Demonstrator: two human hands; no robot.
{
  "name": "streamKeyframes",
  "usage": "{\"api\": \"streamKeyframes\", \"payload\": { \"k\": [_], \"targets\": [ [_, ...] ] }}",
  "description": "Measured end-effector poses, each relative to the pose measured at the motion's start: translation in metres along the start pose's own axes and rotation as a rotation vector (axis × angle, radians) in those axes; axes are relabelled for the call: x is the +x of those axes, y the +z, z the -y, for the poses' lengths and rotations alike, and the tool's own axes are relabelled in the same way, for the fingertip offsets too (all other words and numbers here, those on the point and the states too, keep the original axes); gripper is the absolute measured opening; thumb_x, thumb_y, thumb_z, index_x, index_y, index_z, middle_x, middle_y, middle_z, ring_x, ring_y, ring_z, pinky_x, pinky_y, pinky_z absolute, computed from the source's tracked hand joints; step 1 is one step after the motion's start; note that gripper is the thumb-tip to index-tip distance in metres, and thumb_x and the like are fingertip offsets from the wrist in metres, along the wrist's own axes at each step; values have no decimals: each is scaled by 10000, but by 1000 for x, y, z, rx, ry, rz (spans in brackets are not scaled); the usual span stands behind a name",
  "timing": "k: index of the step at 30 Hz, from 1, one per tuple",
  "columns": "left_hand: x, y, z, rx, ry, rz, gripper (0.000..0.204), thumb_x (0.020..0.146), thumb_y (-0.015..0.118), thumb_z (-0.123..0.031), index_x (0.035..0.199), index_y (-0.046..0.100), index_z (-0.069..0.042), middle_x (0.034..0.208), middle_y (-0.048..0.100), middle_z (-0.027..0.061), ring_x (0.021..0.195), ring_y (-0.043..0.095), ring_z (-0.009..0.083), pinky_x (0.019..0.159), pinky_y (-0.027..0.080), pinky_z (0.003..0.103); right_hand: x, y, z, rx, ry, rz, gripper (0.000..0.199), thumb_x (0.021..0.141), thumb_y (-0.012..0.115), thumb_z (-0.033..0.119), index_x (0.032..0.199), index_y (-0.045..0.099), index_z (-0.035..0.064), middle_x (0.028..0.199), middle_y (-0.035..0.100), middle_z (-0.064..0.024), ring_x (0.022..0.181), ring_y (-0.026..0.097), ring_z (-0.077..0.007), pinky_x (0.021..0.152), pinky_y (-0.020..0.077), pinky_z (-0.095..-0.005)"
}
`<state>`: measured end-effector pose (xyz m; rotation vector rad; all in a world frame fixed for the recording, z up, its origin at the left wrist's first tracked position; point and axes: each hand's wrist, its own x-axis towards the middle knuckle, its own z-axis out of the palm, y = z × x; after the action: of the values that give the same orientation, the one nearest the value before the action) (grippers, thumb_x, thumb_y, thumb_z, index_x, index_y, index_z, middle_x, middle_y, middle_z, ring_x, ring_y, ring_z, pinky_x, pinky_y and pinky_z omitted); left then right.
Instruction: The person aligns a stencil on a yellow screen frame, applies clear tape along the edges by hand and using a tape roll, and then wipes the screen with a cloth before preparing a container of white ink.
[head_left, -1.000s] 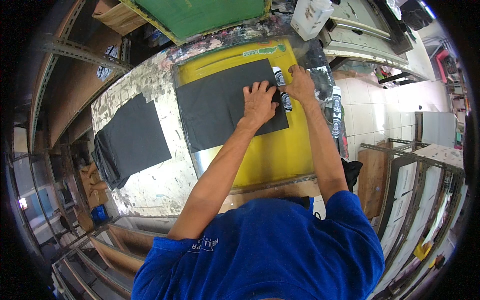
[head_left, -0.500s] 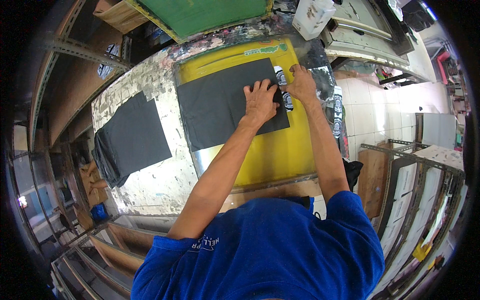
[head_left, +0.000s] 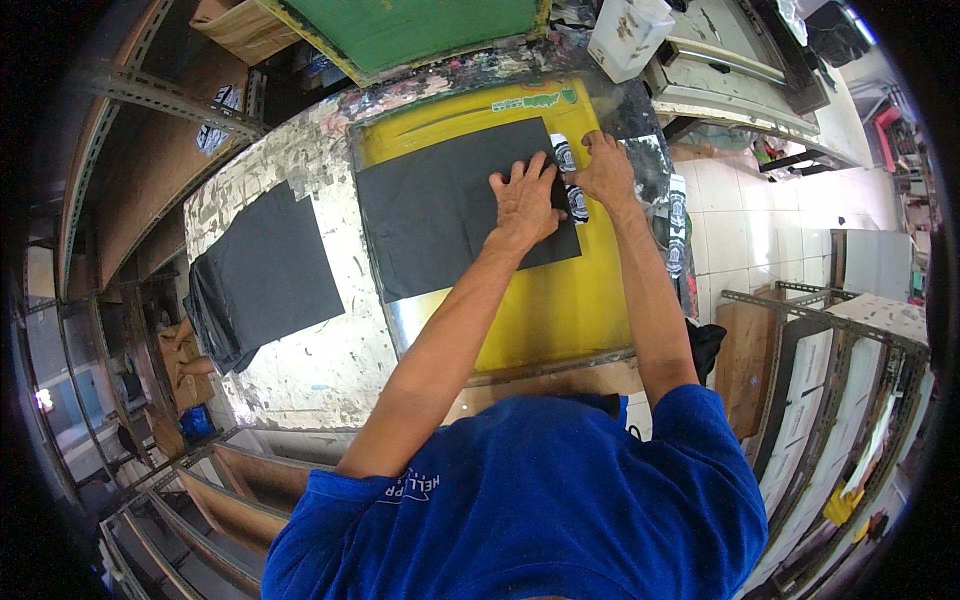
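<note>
A flat black sheet point(head_left: 430, 210), maybe plastic or fabric, lies over a yellow panel point(head_left: 540, 310) that resembles a printing screen. My left hand point(head_left: 526, 205) rests palm down near the sheet's right edge, fingers spread. Just beyond that edge is a black-and-white patterned strip point(head_left: 578, 207), partly covered by my hands. My right hand point(head_left: 605, 178) is beside the strip, its thumb reaching onto it and its bent fingers apart from the thumb over the yellow panel. To the left, a pile of similar black sheets point(head_left: 275, 265) lies on the paint-stained table point(head_left: 340, 350).
A green framed screen point(head_left: 410, 35) stands at the table's far side, with a stained white container point(head_left: 630, 40) to its right. Another patterned strip point(head_left: 677, 225) hangs at the table's right edge. Metal racks point(head_left: 830, 330) flank the right; another person's hands point(head_left: 190, 365) show at far left.
My left hand has shifted very slightly to the right on the black sheet. The right hand stays nearly still beside the strip.
</note>
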<state>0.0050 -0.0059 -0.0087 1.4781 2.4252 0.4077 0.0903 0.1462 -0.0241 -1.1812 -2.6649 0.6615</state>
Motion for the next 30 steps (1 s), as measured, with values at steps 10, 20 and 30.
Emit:
{"api": "streamKeyframes", "payload": {
  "k": [10,20,30],
  "targets": [
    [3,-1,-1,-1,-13,44,822,664,889,-318,1393,554,-134,1472,466,27,1272,453,242,941,317,503,0,1,0,-12,12,5,704,595,916,275,1188,592,77,1195,625,-143,1154,583,-372,927,520,-498],
    [5,-5,-2,-5,-29,74,845,650,897,-319,1395,542,-137,1466,469,18,1269,459,243,939,322,509,-2,1,-1,-2,1,13,701,601,906,270,1194,589,73,1197,619,-148,1161,575,-382,928,513,-517],
    [3,-1,-1,-31,-43,48,900,649,901,-326,1434,509,-123,1477,461,18,1304,437,242,962,316,508,0,1,-1,-16,-8,1,690,609,915,312,1177,602,73,1187,624,-157,1149,587,-374,928,512,-502]
  ]
}}
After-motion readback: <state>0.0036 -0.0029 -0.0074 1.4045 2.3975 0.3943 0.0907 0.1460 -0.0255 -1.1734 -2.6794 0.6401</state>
